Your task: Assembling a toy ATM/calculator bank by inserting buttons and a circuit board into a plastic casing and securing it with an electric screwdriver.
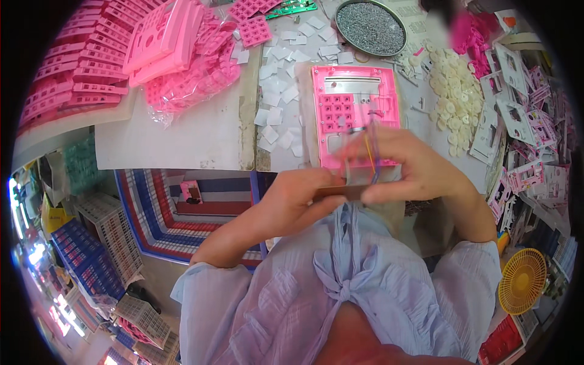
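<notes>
My left hand (304, 193) pinches the left end of a narrow brown board (339, 190) close to my body. Thin coloured wires (373, 152) rise from that board toward the pink casing. My right hand (417, 167) arches over the wires, its thumb beside the board's right end; its fingertips are blurred, so their grip is unclear. Just beyond both hands, an open pink plastic casing (389, 91) lies on the table. A block of square pink cells (336, 112) and a silvery strip (351, 86) sit inside it.
Small white squares (275, 115) are scattered left of the casing. Behind it stands a round tray of small metal screws (371, 28). Cream discs (455, 91) are heaped at right. Pink parts in plastic (191, 85) and stacked pink casings (79, 73) fill the left. A yellow basket (522, 281) is lower right.
</notes>
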The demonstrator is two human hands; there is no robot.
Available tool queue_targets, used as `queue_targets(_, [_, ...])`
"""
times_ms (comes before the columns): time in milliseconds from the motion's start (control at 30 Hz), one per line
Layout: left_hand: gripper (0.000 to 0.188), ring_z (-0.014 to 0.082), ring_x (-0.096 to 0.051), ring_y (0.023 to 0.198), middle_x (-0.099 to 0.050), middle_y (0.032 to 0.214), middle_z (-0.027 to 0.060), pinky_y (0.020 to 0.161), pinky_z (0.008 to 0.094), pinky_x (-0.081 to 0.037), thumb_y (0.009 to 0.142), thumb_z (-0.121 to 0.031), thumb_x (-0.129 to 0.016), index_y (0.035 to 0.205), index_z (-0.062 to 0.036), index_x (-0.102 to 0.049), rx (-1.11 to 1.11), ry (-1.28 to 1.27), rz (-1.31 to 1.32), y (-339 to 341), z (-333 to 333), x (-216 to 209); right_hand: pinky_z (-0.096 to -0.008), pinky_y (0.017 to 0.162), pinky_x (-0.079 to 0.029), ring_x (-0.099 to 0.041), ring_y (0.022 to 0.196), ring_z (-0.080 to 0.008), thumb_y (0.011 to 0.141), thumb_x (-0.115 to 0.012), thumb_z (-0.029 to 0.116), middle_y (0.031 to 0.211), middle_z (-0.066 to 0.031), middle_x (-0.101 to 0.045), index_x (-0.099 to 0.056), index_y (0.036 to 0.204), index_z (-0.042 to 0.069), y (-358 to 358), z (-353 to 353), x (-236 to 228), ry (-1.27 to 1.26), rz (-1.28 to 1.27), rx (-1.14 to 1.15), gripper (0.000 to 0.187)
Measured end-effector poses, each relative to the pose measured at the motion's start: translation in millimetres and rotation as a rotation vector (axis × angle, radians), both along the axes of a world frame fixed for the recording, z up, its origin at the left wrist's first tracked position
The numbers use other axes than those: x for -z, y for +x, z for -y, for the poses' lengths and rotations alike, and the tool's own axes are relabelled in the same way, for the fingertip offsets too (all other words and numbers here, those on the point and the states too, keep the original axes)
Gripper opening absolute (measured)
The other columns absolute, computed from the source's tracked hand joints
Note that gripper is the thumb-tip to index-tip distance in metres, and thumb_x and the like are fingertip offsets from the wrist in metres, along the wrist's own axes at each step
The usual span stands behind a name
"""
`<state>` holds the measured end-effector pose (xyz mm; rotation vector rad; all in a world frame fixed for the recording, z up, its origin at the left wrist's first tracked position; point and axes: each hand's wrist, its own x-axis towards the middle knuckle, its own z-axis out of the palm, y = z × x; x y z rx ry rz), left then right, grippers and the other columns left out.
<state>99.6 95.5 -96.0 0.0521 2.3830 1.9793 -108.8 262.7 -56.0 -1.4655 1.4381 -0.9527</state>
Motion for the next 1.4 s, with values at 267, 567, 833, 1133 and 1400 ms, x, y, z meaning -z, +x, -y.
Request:
queue_targets(267, [0.053,0.0238,-0.065,0.112,-0.049,0.146,0.0174,0.092,0.0373,-0.053,0.105,-0.009,-0.049,0.154,-0.0039,-0.029,-0.093,0.840,0.492,5,-9,6,-0.0281,0.071,-0.052,-0.066,0.085,-0.0137,0.090,-0.070,0.013,0.096,-0.0080,-0.071,-0.069,0.115,0.002,-17,19,32,0.104,-0.048,0.420,0.027])
queue_targets(567, [0.055,0.0247,-0.066,0.111,-0.064,0.127,0.0172,0.091,0.0348,-0.052,0.090,-0.004,-0.067,0.142,-0.0023,-0.051,-0.082,-0.152,0.170,30,1,-23,-0.0368,0.078,-0.054,-0.069,0.089,-0.0285,0.089,-0.069,0.011,0.100,-0.0156,-0.072,-0.068,0.113,-0.002,-30,43,42,0.033,-0.318,0.417,0.028])
queue_targets(833, [0.039,0.0264,-0.066,0.105,-0.068,0.113,0.0113,0.086,0.0374,-0.052,0.083,-0.012,-0.077,0.119,-0.0032,-0.066,-0.342,-0.552,-0.063,-4,25,-1,-0.0430,0.087,-0.052,-0.065,0.100,-0.0360,0.087,-0.069,0.012,0.107,-0.0166,-0.070,-0.066,0.115,0.002,-25,48,43,0.014,-0.592,0.378,0.030])
queue_targets(1133, [0.054,0.0214,-0.054,0.129,-0.063,0.124,0.0072,0.111,0.0509,-0.031,0.080,-0.040,-0.077,0.120,-0.0067,-0.065,-0.007,-1.035,-0.254,-45,17,8,-0.0453,0.100,-0.047,-0.055,0.121,-0.0361,0.084,-0.071,0.016,0.130,-0.0190,-0.060,-0.061,0.124,-0.002,7,25,41,-0.249,-0.983,0.430,0.046])
queue_targets(1400, [0.045,0.0225,-0.061,0.117,-0.066,0.119,0.0074,0.097,0.0458,-0.042,0.080,-0.036,-0.077,0.115,-0.0077,-0.068,0.135,-1.031,-0.136,-57,25,-9,-0.0454,0.105,-0.045,-0.058,0.123,-0.0324,0.083,-0.072,0.013,0.129,-0.0180,-0.064,-0.062,0.124,-0.005,-4,5,30,-0.132,-0.728,0.236,0.046])
